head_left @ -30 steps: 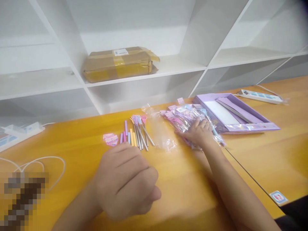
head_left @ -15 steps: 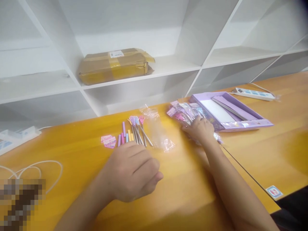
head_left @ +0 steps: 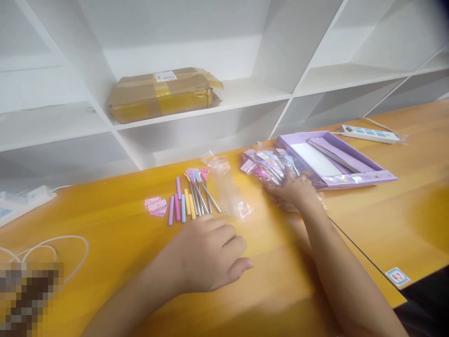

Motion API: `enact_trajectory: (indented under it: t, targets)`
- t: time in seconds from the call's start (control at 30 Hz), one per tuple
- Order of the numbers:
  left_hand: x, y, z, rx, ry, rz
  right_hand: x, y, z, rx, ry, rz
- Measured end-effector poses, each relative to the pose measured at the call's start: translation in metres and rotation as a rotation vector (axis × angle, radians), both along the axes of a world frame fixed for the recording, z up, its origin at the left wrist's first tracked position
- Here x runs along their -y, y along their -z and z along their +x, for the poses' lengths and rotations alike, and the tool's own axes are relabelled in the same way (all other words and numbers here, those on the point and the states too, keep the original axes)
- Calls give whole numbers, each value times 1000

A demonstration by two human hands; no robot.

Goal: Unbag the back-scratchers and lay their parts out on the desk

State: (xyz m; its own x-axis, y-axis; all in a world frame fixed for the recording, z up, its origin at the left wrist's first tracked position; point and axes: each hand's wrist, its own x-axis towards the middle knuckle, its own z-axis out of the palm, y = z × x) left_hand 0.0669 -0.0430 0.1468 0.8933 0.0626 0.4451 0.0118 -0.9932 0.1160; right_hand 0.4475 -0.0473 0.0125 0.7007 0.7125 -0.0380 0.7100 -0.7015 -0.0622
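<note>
Packets [head_left: 266,166]: a heap of clear sleeves with pink and blue contents, right of centre, against the purple box [head_left: 336,161]. Your right hand [head_left: 293,189] lies on the heap, fingers curled into it; whether one packet is pinched, I cannot tell. Separate a single sleeve with the fingertips before lifting, since the film looks slippery and sleeves may cling. Your left hand [head_left: 210,252] rests flat and loosely spread on the table [head_left: 105,224], holding nothing, just below the laid-out sticks [head_left: 194,196]. Keep it off that row. An empty wrapper [head_left: 228,187] lies between.
</note>
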Motion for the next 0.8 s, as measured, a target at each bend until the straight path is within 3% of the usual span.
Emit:
enact_trajectory:
  t: [0.13, 0.33, 0.6, 0.8]
  targets:
    - [6, 15, 7, -127, 25, -32, 1, -4, 4, 29, 5, -3]
    - [8, 29, 9, -321, -47, -105, 0, -5, 11, -60, -17, 13]
    - [8, 39, 12, -377, -69, -155, 8, -7, 6, -24, 3, 110]
    - [7, 42, 12, -421, -94, -165, 4, -10, 9, -41, 32, 51]
